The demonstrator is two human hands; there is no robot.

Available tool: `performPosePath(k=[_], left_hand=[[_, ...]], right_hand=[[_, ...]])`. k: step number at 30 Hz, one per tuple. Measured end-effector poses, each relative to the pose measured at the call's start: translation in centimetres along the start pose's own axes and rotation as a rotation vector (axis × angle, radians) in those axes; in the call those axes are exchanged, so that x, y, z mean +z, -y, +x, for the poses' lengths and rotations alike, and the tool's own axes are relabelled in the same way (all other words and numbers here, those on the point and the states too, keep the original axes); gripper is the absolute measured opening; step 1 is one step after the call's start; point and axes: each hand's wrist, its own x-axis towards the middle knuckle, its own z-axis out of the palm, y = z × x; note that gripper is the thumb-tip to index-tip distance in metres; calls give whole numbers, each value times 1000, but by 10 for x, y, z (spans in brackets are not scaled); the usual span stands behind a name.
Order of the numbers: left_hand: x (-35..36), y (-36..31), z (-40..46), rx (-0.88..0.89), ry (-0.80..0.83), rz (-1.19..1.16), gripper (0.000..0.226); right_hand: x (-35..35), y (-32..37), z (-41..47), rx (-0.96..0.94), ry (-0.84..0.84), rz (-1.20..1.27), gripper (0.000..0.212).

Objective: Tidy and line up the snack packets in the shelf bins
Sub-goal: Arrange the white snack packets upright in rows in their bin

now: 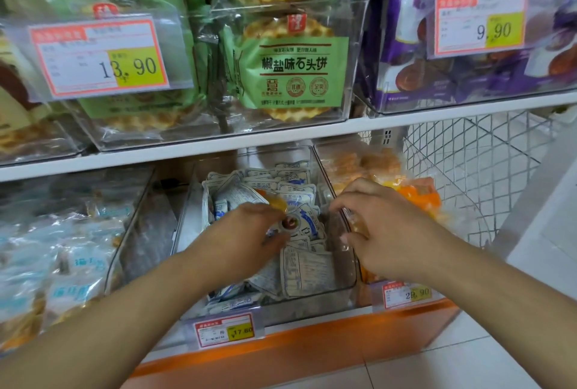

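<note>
A clear plastic bin (pixel 349 276) on the lower shelf holds several small white-and-blue snack packets (pixel 307 267) lying jumbled. My left hand (pixel 249 232) reaches into the bin and pinches one white-and-blue packet (pixel 293 222) with a round brown picture on it. My right hand (pixel 384 226) is over the bin's right wall, its fingers curled round a small clear-and-orange packet (pixel 354 221). The bin to the right holds orange packets (pixel 415 195).
To the left stands a bin of pale blue packets (pixel 71 263). The upper shelf (pixel 218 146) carries bins of green waffle-biscuit packs (pixel 296 67) and purple packs (pixel 468 45). A white wire basket (pixel 474 170) hangs at the right. Price tags (pixel 226 331) line the orange shelf front.
</note>
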Motion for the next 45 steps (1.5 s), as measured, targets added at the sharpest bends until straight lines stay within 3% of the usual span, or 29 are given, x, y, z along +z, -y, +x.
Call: performPosePath(k=[3,11,14,21,27,29,33,36,40,41,43,45], left_hand=[[2,11,34,60,-69,-26,22],[4,33,60,22,-18,85,8],[-2,36,58,-24,-13,76,13],[-23,9,18,-167,-456,-220,9],[-40,-36,-41,-134,-568,-439,13],[-45,-56,-56,-69,-559,-517,15],[-49,-78,-66,-21,-546,-558,17],[-41,-73,-64,-68,-476,-491,44],[-27,-56,-62,-135,-370,-385,40],[-25,-53,-61,-145,-347,-357,39],[-21,-46,-59,-156,-317,-310,38],[-18,-38,-56,-161,-283,-287,39]], right_hand=[[0,1,0,6,3,4,45],[-2,1,1,20,24,34,44],[-2,2,1,29,32,50,43],[-5,8,-2,26,28,36,51],[-6,29,-9,-64,5,112,77],[-6,39,-12,-147,-41,162,70],[-7,43,-18,-286,-238,282,21],[-20,21,-25,-232,-389,244,20],[-33,-27,-32,-114,-520,47,25],[-34,-39,-32,-61,-510,-43,28],[-36,-53,-29,104,-332,-191,41],[-33,-60,-27,219,-104,-201,73]])
